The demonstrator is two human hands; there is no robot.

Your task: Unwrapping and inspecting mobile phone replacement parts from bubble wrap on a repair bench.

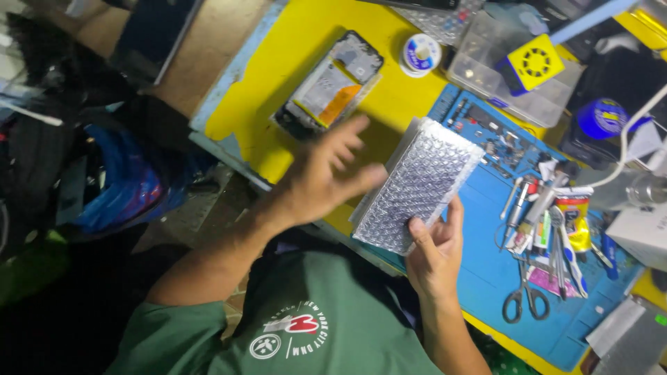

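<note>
My right hand [434, 253] grips the near end of a flat packet wrapped in silver bubble wrap [420, 184], holding it above the edge of the blue work mat [486, 271]. My left hand [326, 177] is spread open, its fingertips against the packet's left side. Beyond my left hand an opened phone frame [330, 87], showing its battery and an orange patch, lies on the yellow tabletop [292, 48].
Scissors [526, 298], tweezers, screwdrivers and a glue tube [574, 219] lie on the mat's right side. A solder spool [420, 54], a clear plastic box [500, 76] and a yellow fan-like gadget [533, 64] sit at the back. Bags crowd the floor at left.
</note>
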